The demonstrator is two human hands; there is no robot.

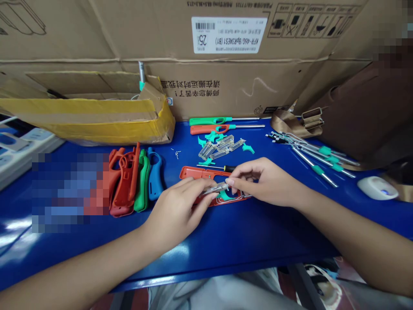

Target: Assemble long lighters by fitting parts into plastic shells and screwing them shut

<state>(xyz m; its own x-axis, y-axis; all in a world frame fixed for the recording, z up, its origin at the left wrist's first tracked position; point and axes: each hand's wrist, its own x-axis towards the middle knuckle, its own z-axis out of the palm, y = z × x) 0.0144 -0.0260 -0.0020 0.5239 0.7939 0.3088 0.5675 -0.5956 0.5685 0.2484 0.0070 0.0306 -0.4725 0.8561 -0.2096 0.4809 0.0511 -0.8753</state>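
Observation:
An open red lighter shell (196,173) lies flat on the blue table (245,241) in front of me. My left hand (180,209) and my right hand (263,181) meet over its right end. Both pinch a small clear and metal lighter insert (215,187) between their fingertips, just above the shell. A teal trigger piece (225,196) shows in the shell under my fingers. A thin screwdriver with a black handle (226,168) rests just behind the shell.
Red, green and blue empty shells (137,181) stand stacked at the left. Clear inserts and teal triggers (222,144) lie behind, with two finished lighters (222,125). Metal tubes (314,157) fan out at the right beside a white mouse (376,188). Cardboard boxes (97,114) line the back.

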